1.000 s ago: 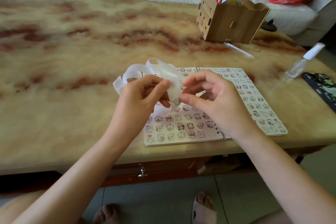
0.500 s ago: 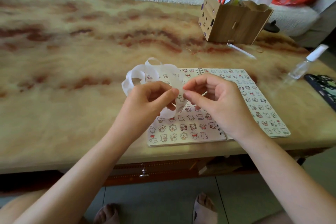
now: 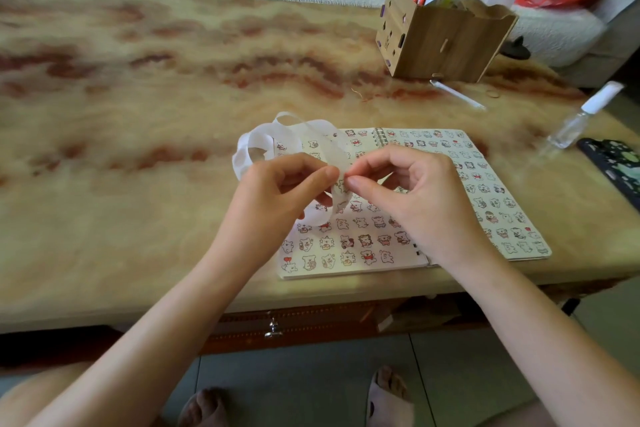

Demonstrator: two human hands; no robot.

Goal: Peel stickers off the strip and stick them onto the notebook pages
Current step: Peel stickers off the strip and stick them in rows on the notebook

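Observation:
An open spiral notebook (image 3: 346, 253) lies near the table's front edge, both pages covered with rows of small cartoon bear stickers. Above its left page I hold a long curling white sticker strip (image 3: 263, 142). My left hand (image 3: 273, 194) grips the strip between thumb and fingers. My right hand (image 3: 415, 194) pinches at the strip's edge right beside my left thumb, thumb and forefinger pressed together. The sticker between my fingertips is too small to make out.
A wooden pen holder (image 3: 443, 38) with pens and scissors stands at the back right. A white pen (image 3: 457, 94) lies in front of it. A clear spray bottle (image 3: 581, 114) and a dark patterned case (image 3: 613, 166) sit at the right edge.
My hands have stayed together on the strip, with the right fingertips shifting slightly along its edge. The strip's loops have shifted a little.

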